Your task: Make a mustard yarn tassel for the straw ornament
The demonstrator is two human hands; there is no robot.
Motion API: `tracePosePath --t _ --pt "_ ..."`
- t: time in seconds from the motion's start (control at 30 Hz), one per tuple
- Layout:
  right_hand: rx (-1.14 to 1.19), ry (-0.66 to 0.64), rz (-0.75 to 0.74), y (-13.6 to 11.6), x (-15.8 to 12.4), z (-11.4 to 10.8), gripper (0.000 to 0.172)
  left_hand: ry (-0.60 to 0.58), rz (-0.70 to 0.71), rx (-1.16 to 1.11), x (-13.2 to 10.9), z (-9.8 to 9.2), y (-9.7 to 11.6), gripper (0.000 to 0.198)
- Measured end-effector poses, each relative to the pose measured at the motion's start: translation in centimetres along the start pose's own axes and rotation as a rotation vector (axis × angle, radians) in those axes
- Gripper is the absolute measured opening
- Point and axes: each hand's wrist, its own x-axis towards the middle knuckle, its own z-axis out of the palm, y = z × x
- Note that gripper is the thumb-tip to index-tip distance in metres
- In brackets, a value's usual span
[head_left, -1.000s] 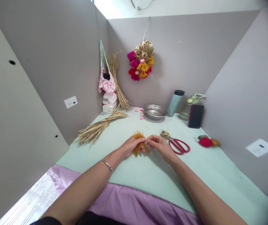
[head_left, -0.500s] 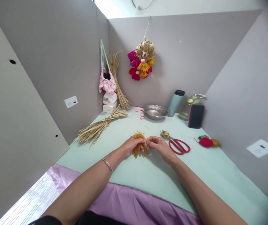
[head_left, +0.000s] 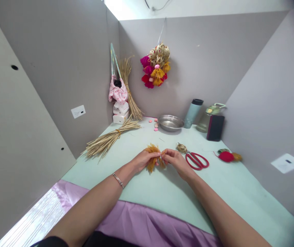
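Observation:
My left hand (head_left: 147, 160) is closed round the middle of a mustard-yellow yarn tassel (head_left: 151, 167), whose loose strands stick out above and below the fingers. Thumb and fingertips of my right hand (head_left: 172, 158) are pinched together at the tassel's right side, close to the left thumb tip. What exactly the right fingertips grip is too small to make out; it may be strands of the same yarn. Just right of my right hand lie red-handled scissors (head_left: 197, 161) and a small ball of pale woven straw (head_left: 181, 148) by their blades.
Behind the hands stand a steel bowl (head_left: 171, 123), pink beads (head_left: 156, 129), a blue tumbler (head_left: 193, 113), a green bottle (head_left: 202, 127) and a phone (head_left: 215, 128). Straw bundles (head_left: 108, 139) lie left; yarn balls (head_left: 226, 156) lie right. A tasselled ornament (head_left: 157, 67) hangs on the back wall.
Both hands have hardly moved; the right fingertips sit slightly further right and higher. The lower strands of the tassel are spread a little more to the right.

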Motion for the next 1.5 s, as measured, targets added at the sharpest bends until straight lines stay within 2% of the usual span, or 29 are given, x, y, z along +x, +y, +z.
tracePosePath --t 0.4,0.7,1.1,1.27,1.43,1.5 --pt "0.101 -0.044 0.018 0.0 -0.2 0.1 0.018 -0.038 0.101 -0.072 0.1 -0.2 0.2 0.034" --pt "0.129 -0.006 0.023 -0.4 -0.3 0.1 0.02 -0.045 0.114 -0.11 0.2 -0.1 0.2 0.034" --pt "0.149 -0.021 0.043 -0.1 -0.2 0.8 0.019 -0.042 0.12 -0.119 0.1 0.2 0.3 0.031" --pt "0.159 0.021 0.029 0.2 -0.1 0.8 0.016 -0.008 0.158 -0.114 0.0 0.1 0.3 0.03" --pt "0.155 0.012 0.013 0.3 -0.1 1.1 0.013 -0.06 0.133 -0.109 -0.3 0.4 0.6 0.035" --pt "0.144 0.023 0.014 0.3 0.0 1.1 0.015 -0.02 0.139 -0.119 -0.2 0.4 0.6 0.029"
